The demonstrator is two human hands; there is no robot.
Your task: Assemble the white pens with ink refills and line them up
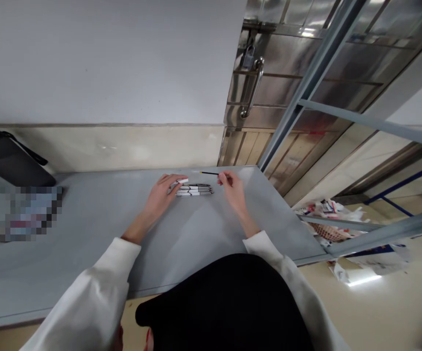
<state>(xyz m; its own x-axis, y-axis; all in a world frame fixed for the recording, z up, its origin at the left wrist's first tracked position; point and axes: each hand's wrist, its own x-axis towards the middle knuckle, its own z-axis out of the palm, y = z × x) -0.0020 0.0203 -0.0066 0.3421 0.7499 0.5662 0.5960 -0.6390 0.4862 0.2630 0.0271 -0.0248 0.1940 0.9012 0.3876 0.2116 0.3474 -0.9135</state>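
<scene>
Between the fingertips of my left hand (163, 194) is a short white pen barrel (183, 181), partly covered by the fingers. My right hand (232, 187) pinches one end of a thin black pen refill (210, 173) with a yellow tip, which points left toward the other hand. Several white-and-black pens (195, 190) lie side by side on the grey table (196, 229), just below and between both hands. The barrel and the refill are apart from each other.
At the far left of the table are a black case (17, 153) with a strap and a blurred package (31, 212). A metal frame post (309, 87) rises at the right. Beyond the table's right edge, a basket with bags (330, 226) sits low down.
</scene>
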